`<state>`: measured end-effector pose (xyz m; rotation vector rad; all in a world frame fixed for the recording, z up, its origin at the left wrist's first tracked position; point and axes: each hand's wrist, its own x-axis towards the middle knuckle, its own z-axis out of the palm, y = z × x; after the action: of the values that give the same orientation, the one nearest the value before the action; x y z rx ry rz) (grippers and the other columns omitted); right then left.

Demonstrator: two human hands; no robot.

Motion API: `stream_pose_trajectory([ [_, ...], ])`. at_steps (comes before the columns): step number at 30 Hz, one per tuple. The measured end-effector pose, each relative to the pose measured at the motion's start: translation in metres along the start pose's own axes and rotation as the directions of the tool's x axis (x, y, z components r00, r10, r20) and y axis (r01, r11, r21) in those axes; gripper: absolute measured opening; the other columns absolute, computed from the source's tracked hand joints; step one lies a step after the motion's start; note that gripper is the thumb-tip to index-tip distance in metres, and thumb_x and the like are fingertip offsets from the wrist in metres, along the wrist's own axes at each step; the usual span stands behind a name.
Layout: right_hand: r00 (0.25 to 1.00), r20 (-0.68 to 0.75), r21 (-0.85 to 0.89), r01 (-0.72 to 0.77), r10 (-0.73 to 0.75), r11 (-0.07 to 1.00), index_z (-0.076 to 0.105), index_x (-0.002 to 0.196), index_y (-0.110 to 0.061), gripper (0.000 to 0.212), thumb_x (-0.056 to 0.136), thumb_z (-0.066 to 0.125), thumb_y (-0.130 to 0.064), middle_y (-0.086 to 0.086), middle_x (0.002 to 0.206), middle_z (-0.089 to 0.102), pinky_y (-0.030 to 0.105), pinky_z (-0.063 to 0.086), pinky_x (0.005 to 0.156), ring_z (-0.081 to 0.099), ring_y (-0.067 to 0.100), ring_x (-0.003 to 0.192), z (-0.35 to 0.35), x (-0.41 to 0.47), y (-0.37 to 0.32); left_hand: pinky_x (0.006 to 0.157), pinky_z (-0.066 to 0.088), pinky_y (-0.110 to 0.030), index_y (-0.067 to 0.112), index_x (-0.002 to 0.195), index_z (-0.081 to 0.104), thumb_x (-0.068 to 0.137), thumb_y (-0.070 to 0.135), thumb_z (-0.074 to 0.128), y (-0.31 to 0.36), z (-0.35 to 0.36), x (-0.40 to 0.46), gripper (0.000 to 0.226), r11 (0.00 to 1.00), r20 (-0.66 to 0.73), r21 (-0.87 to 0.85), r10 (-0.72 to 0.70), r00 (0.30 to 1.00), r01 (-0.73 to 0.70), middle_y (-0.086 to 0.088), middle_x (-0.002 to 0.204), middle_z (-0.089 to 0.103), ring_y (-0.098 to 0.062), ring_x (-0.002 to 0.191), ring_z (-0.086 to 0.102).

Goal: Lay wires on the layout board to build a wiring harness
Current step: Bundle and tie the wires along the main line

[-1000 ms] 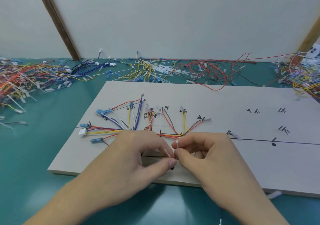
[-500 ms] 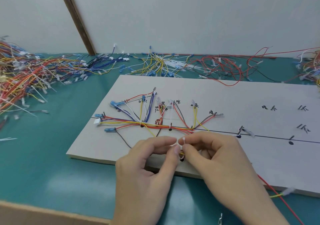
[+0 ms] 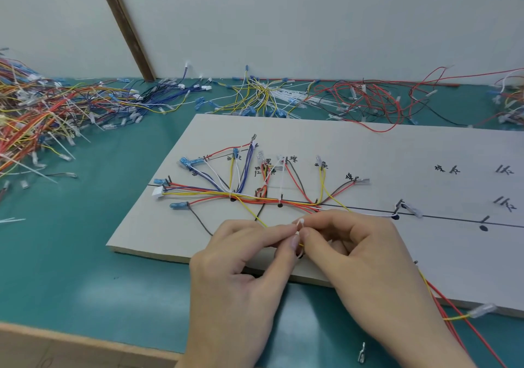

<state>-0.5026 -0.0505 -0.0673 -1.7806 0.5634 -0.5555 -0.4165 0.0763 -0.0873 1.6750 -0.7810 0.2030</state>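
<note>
Both grips are narrow pinches meeting on one small white cable tie (image 3: 300, 224), just off the near edge of the layout board (image 3: 368, 152). The left hand (image 3: 243, 257) comes up from below with its wrist low, thumb and forefinger stretched toward the tie, and the other fingers curled loosely beneath. The right hand (image 3: 360, 251) reaches in from the opposite side, forefinger and thumb tip pressed to the same tie, with the remaining fingers bent back into the palm. The fingertips of the two hands touch each other around the tie, whose short white end stands up between them.

The wires (image 3: 255, 194) lie on the layout board just beyond the hands, gathered into a trunk along a black drawn line and fanning out to labelled branches with blue and clear terminals. Red and yellow strands run from that trunk under the right hand and off the board's near edge. The board rests flat on a green desk (image 3: 71, 254), with loose wire piles (image 3: 42, 118) lying beyond its far and left edges.
</note>
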Motion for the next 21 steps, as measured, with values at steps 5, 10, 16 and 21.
stream_pose_trajectory([
  [5, 1.000, -0.022, 0.008, 0.013, -0.013, 1.000, 0.081, 0.082, -0.033, 0.013, 0.079, 0.069, -0.029, -0.016, 0.056, 0.066, 0.004, 0.034, 0.047, 0.052, -0.001, 0.046, 0.0010, -0.0002, -0.0018, 0.075, 0.049, -0.012, 0.034, 0.092, 0.083, 0.078, 0.027, 0.079, -0.0003, 0.0002, -0.0004, 0.015, 1.000, 0.010, 0.017, -0.005, 1.000, 0.005, 0.019, 0.089, 0.071, -0.015, 0.086, 0.071],
  [10, 1.000, -0.014, -0.006, 0.016, -0.016, 1.000, 0.080, 0.084, -0.038, 0.015, 0.081, 0.070, -0.027, -0.012, 0.064, 0.072, 0.005, 0.033, 0.047, 0.051, 0.000, 0.045, 0.0015, 0.0002, -0.0013, 0.074, 0.048, -0.012, 0.032, 0.091, 0.084, 0.079, 0.031, 0.077, -0.0010, 0.0002, -0.0008, 0.014, 1.000, 0.007, 0.016, -0.015, 1.000, 0.015, 0.020, 0.089, 0.070, -0.015, 0.086, 0.071],
  [16, 0.999, -0.010, -0.053, 0.032, -0.033, 0.998, 0.080, 0.083, -0.039, 0.015, 0.082, 0.071, -0.026, -0.018, 0.049, 0.058, 0.006, 0.030, 0.045, 0.042, 0.003, 0.041, 0.0016, 0.0011, 0.0000, 0.074, 0.048, -0.011, 0.035, 0.092, 0.083, 0.079, 0.035, 0.076, -0.0011, 0.0004, -0.0006, 0.015, 0.999, 0.006, 0.018, -0.040, 0.999, 0.040, 0.018, 0.089, 0.070, -0.016, 0.087, 0.071],
  [21, 0.999, 0.023, -0.073, 0.048, -0.046, 0.996, 0.079, 0.086, -0.044, 0.017, 0.080, 0.070, -0.032, -0.015, 0.060, 0.066, 0.013, 0.033, 0.049, 0.039, 0.003, 0.048, -0.0003, 0.0000, 0.0013, 0.070, 0.050, -0.014, 0.041, 0.094, 0.083, 0.078, 0.033, 0.081, -0.0022, -0.0001, -0.0014, 0.018, 0.995, 0.017, 0.001, -0.104, 0.994, 0.104, 0.012, 0.090, 0.070, -0.013, 0.086, 0.072],
])
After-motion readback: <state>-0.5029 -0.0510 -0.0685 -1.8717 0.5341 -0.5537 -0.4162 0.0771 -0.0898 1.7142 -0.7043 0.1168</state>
